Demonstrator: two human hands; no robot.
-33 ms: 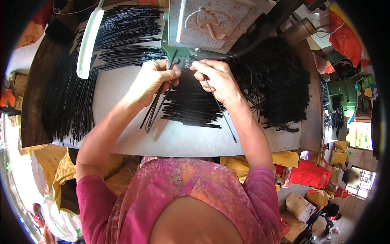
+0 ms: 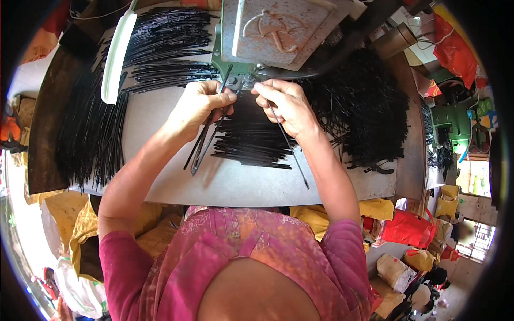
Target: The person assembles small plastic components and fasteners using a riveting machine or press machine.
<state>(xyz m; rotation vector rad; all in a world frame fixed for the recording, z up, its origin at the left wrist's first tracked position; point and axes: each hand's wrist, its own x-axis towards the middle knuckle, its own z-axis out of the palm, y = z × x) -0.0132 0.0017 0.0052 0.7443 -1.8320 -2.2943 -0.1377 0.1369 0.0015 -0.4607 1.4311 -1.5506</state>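
Thin black umbrella ribs point(image 2: 203, 143) hang from my left hand point(image 2: 199, 108), whose fingers are closed around them; their lower ends slant toward the table's front. My right hand point(image 2: 290, 108) pinches a single slim black umbrella rib point(image 2: 294, 154), which runs down to the right below the wrist. Both hands' fingertips are close to the small metal fittings point(image 2: 248, 82) on the green machine base point(image 2: 225, 67). Between and below the hands lies a stack of black ribs point(image 2: 254, 143) on the pale tabletop point(image 2: 155, 120). Fingers partly cover the upper ends of the held ribs.
A machine cover with a raised umbrella emblem point(image 2: 276, 29) hangs over the work spot. Ribs are piled at the far left point(image 2: 166, 32), the left point(image 2: 88, 134) and, tangled, the right point(image 2: 369, 112). A white lamp point(image 2: 119, 59) stands over the left side.
Both hands have shifted very slightly. The lower end of the rib in my right hand has moved a little left and nearer. Both hands keep their hold.
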